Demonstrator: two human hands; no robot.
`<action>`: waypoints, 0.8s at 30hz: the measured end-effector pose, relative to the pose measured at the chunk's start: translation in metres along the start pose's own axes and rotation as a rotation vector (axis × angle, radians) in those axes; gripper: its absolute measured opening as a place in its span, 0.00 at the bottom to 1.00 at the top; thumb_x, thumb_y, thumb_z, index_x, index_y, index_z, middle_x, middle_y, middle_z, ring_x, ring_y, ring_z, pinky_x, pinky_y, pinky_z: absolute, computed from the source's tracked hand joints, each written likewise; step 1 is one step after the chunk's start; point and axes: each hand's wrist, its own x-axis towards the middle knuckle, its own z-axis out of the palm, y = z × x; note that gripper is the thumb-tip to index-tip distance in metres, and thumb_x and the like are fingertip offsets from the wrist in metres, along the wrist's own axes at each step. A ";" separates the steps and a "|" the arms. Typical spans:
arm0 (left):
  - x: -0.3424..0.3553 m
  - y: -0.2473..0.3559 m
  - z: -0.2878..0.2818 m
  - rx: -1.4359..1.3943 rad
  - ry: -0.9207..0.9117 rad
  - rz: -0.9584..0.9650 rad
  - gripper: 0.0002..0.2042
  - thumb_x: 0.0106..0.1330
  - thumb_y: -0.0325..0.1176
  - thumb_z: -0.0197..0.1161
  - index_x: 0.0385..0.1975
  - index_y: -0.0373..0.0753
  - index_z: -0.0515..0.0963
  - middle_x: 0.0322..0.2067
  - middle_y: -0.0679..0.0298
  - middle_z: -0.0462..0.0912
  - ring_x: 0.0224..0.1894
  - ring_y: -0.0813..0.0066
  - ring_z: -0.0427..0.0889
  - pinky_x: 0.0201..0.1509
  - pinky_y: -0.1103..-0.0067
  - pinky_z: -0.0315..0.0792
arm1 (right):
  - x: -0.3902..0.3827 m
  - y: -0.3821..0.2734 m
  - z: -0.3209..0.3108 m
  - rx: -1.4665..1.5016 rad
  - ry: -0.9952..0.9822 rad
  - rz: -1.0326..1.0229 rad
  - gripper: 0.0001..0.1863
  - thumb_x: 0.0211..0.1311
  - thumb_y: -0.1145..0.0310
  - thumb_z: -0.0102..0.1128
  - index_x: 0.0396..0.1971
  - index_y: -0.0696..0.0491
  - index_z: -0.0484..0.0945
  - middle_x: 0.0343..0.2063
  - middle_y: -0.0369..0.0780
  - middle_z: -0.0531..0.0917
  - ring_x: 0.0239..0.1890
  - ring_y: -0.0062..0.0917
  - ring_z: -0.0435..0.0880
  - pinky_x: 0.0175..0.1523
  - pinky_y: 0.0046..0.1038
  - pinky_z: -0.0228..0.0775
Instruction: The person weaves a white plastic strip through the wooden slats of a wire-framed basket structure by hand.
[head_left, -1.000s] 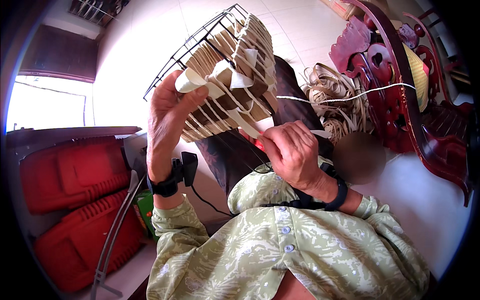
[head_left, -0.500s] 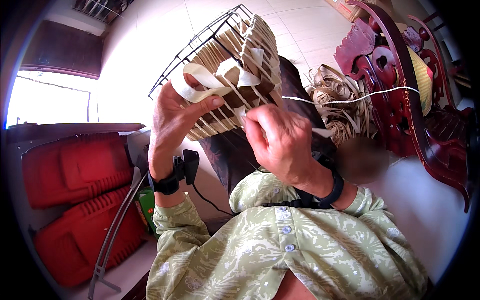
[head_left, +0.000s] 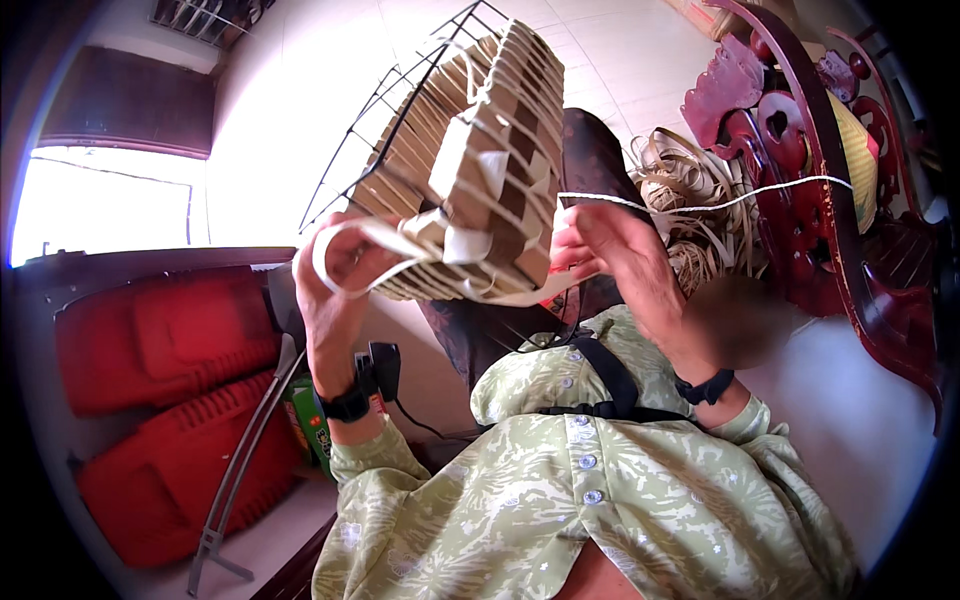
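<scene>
A basket (head_left: 490, 190) with a black wire frame, pale cords and brown strips is tilted in front of me. My left hand (head_left: 345, 275) grips its near left corner, where a loop of pale flat strip (head_left: 400, 262) curls around the fingers. Along the basket's near lower edge the strip runs across to my right hand (head_left: 630, 265). The right fingers are bent at the basket's right side and appear to pinch the strip's end, though the exact contact is partly hidden. A white cord (head_left: 700, 208) stretches from the basket's right side toward the carved chair.
The carved dark red wooden chair (head_left: 810, 150) stands at the right. Beside it lies a heap of brown and cream strips (head_left: 690, 190). Red plastic pieces (head_left: 180, 340), a grey metal bar (head_left: 235, 470) and a green box (head_left: 308, 420) are at the left.
My right hand has moved right, from the basket's front to beyond its right side, drawing the strip along. The basket has tilted, and the strip loop at my left hand has shifted lower.
</scene>
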 end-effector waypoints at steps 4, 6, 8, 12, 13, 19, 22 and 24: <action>-0.025 -0.012 -0.007 -0.095 0.048 0.114 0.08 0.56 0.17 0.67 0.33 0.28 0.75 0.35 0.52 0.84 0.39 0.67 0.84 0.45 0.75 0.80 | 0.002 0.010 0.016 0.268 -0.217 0.160 0.22 0.67 0.52 0.61 0.46 0.58 0.75 0.36 0.38 0.82 0.37 0.21 0.83 0.44 0.21 0.76; -0.035 -0.007 -0.001 -0.072 0.076 0.107 0.08 0.54 0.14 0.67 0.30 0.28 0.75 0.32 0.53 0.83 0.38 0.66 0.84 0.44 0.75 0.80 | 0.002 0.006 0.026 0.343 -0.207 0.125 0.19 0.66 0.58 0.62 0.47 0.58 0.75 0.37 0.37 0.82 0.38 0.19 0.83 0.46 0.21 0.76; -0.047 -0.017 -0.001 0.072 0.120 0.232 0.09 0.50 0.13 0.69 0.25 0.30 0.75 0.28 0.58 0.81 0.35 0.69 0.83 0.40 0.78 0.78 | 0.004 0.001 0.032 0.385 -0.231 0.101 0.17 0.66 0.62 0.62 0.47 0.58 0.75 0.37 0.36 0.82 0.40 0.18 0.82 0.46 0.21 0.76; -0.073 -0.024 0.009 0.099 0.370 0.135 0.09 0.52 0.13 0.66 0.25 0.34 0.75 0.28 0.63 0.80 0.31 0.77 0.78 0.38 0.83 0.72 | 0.018 -0.016 0.036 0.354 -0.340 0.048 0.16 0.66 0.67 0.61 0.48 0.60 0.76 0.38 0.36 0.83 0.40 0.17 0.82 0.46 0.19 0.77; -0.074 -0.029 0.013 0.082 0.397 0.161 0.08 0.53 0.13 0.65 0.25 0.34 0.75 0.28 0.64 0.80 0.30 0.78 0.77 0.38 0.83 0.71 | 0.023 -0.019 0.038 0.331 -0.347 0.020 0.15 0.65 0.67 0.61 0.48 0.60 0.76 0.38 0.36 0.83 0.39 0.17 0.83 0.45 0.19 0.77; -0.092 -0.029 0.049 0.014 0.595 0.048 0.07 0.60 0.19 0.65 0.33 0.37 0.74 0.34 0.69 0.75 0.35 0.83 0.76 0.42 0.86 0.70 | 0.059 -0.057 0.052 0.029 -0.543 -0.284 0.10 0.66 0.67 0.62 0.38 0.59 0.79 0.29 0.28 0.80 0.32 0.08 0.72 0.39 0.16 0.65; -0.098 -0.049 0.080 -0.048 0.525 0.119 0.11 0.62 0.15 0.64 0.43 0.33 0.77 0.42 0.60 0.82 0.46 0.76 0.81 0.49 0.79 0.76 | 0.052 -0.093 0.062 -0.145 -0.562 -0.383 0.10 0.67 0.68 0.61 0.39 0.61 0.80 0.28 0.29 0.80 0.31 0.10 0.72 0.37 0.16 0.66; -0.094 -0.046 0.109 -0.477 0.343 0.053 0.09 0.67 0.21 0.61 0.46 0.32 0.78 0.42 0.60 0.82 0.44 0.76 0.80 0.48 0.82 0.73 | 0.047 -0.111 0.055 -0.419 -0.424 -0.516 0.09 0.66 0.72 0.59 0.40 0.62 0.81 0.29 0.33 0.84 0.32 0.10 0.76 0.37 0.17 0.67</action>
